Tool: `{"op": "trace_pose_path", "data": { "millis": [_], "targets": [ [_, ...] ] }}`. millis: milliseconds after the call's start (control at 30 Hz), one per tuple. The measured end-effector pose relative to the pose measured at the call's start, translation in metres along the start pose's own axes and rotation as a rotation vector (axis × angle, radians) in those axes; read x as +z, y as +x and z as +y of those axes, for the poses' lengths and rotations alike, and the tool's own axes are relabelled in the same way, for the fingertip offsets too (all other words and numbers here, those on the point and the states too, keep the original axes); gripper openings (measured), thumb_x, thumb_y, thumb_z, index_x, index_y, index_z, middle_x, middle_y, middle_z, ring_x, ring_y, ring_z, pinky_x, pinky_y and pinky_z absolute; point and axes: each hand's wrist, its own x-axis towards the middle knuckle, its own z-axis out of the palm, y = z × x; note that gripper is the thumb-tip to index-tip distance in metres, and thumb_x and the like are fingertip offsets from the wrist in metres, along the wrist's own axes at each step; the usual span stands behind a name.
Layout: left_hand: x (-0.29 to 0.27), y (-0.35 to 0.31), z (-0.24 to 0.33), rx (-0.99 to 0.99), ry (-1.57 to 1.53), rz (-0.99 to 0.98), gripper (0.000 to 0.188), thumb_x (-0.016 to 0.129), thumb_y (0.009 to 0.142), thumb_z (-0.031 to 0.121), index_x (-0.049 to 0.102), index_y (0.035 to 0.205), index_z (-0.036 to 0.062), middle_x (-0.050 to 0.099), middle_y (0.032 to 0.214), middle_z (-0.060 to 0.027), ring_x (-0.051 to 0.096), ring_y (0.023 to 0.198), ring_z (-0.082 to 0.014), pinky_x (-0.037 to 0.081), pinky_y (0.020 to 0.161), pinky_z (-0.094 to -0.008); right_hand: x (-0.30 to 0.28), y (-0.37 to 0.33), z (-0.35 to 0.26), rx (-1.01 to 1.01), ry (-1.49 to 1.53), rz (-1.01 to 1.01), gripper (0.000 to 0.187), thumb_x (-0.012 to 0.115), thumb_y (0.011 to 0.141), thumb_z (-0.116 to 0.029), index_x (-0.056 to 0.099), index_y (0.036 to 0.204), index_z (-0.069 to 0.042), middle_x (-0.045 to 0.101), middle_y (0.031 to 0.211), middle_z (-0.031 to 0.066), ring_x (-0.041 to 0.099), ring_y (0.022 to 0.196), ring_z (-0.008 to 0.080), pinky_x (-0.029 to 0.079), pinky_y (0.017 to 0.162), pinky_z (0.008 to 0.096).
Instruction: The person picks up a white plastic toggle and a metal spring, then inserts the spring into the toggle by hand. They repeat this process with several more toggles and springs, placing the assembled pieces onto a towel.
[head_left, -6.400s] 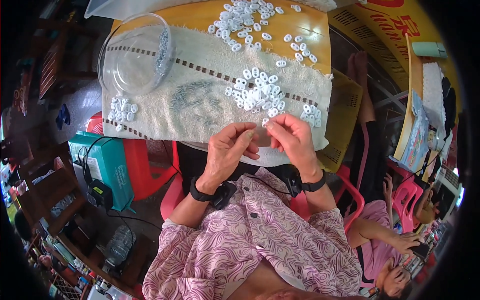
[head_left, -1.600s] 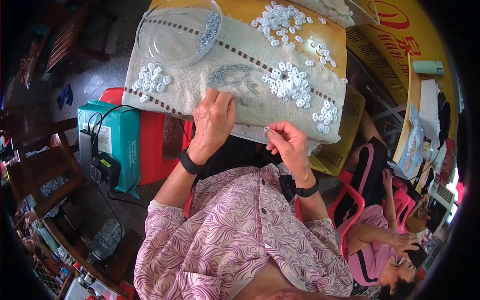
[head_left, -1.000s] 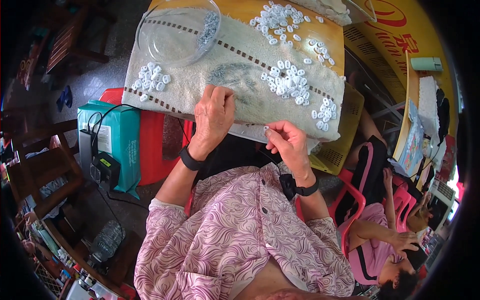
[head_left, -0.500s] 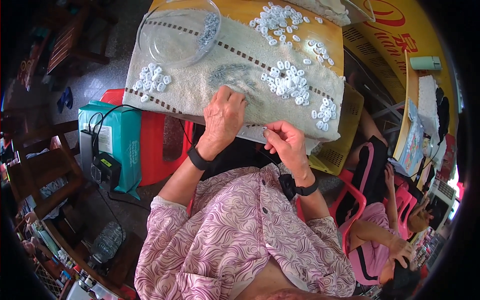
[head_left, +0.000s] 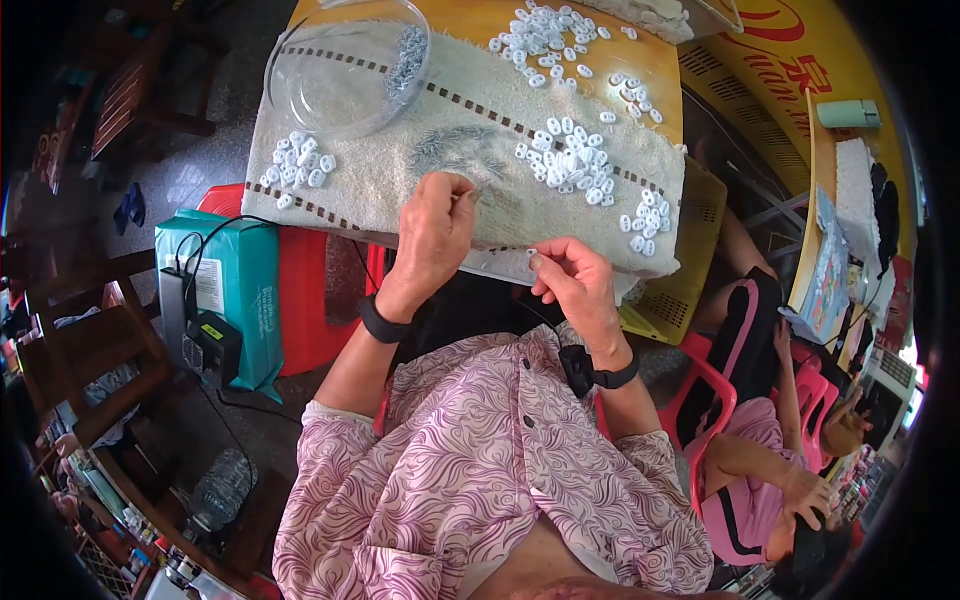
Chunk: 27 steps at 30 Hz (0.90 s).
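My left hand (head_left: 436, 228) hovers over the near part of a cream towel (head_left: 370, 170), thumb and forefinger pinched together; whatever lies between the tips is too small to make out. Just beyond it, a loose scatter of thin grey metal pins or screws (head_left: 445, 150) lies on the towel. At the table's front edge my right hand (head_left: 575, 282) pinches a small white plastic piece (head_left: 531, 252), mostly covered by the fingers. Similar white oval pieces with two holes form a heap (head_left: 575, 165) to the right, with a smaller group (head_left: 297, 160) at the left.
A clear round tub (head_left: 345, 115) holding more grey metal bits stands at the far left of the towel. More white pieces (head_left: 545, 35) lie on the yellow tabletop behind. A yellow crate (head_left: 665, 305) and a seated person (head_left: 745, 470) are on the right, a teal package (head_left: 245, 300) at the left.
My left hand has lifted and turned slightly, its pinched fingertips now showing above the towel near the grey pins. My right hand has stayed nearly still with the white piece.
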Motion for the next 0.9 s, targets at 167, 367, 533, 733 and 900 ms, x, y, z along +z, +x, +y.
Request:
{"op": "trace_pose_path", "data": {
  "millis": [167, 367, 533, 733, 900],
  "targets": [
    [0.0, 0.001, 0.008, -0.465, -0.559, -0.103, 0.011, 0.059, 0.091, 0.004, 0.057, 0.098, -0.0025, 0.062, 0.077, -0.006, 0.059, 0.062, -0.0088, 0.051, 0.057, -0.0243, 0.002, 0.003, -0.003, -0.005, -0.005, -0.004, 0.014, 0.063, 0.089, -0.013, 0.064, 0.095, 0.0, 0.063, 0.071, 0.002, 0.059, 0.06, 0.0067, 0.047, 0.051, 0.0201],
    [-0.008, 0.003, 0.007, -0.484, -0.726, -0.197, 0.017, 0.059, 0.09, 0.004, 0.061, 0.105, -0.0037, 0.063, 0.075, -0.0042, 0.061, 0.064, -0.0092, 0.053, 0.059, -0.0238, 0.004, 0.005, -0.002, -0.006, 0.007, -0.006, 0.015, 0.063, 0.09, -0.012, 0.064, 0.096, 0.0, 0.063, 0.071, 0.0021, 0.06, 0.059, 0.0071, 0.047, 0.051, 0.0203],
    [-0.004, 0.0, 0.003, -0.527, -0.85, -0.238, 0.017, 0.061, 0.091, 0.007, 0.062, 0.104, -0.0031, 0.064, 0.077, -0.005, 0.062, 0.066, -0.0111, 0.056, 0.063, -0.0261, 0.007, 0.006, -0.008, -0.034, 0.015, 0.037, 0.015, 0.063, 0.089, -0.012, 0.064, 0.097, 0.001, 0.064, 0.073, 0.0023, 0.061, 0.06, 0.0076, 0.047, 0.05, 0.02],
    [0.001, -0.002, 0.005, -0.595, -1.039, -0.235, 0.017, 0.061, 0.091, 0.007, 0.063, 0.105, -0.0032, 0.066, 0.082, -0.0075, 0.065, 0.068, -0.0141, 0.058, 0.064, -0.0274, 0.011, 0.01, -0.014, -0.074, 0.125, 0.062, 0.015, 0.063, 0.09, -0.012, 0.064, 0.099, 0.0, 0.064, 0.076, 0.0025, 0.061, 0.06, 0.0081, 0.046, 0.049, 0.0196],
    [0.003, -0.007, 0.007, -0.601, -1.211, -0.329, 0.019, 0.059, 0.092, 0.005, 0.062, 0.108, -0.0035, 0.065, 0.083, -0.0079, 0.065, 0.072, -0.0151, 0.057, 0.07, -0.028, 0.013, 0.012, -0.016, -0.096, 0.292, 0.053, 0.016, 0.063, 0.09, -0.012, 0.064, 0.1, 0.001, 0.065, 0.081, 0.0044, 0.06, 0.062, 0.008, 0.045, 0.05, 0.0199]
  ]
}}
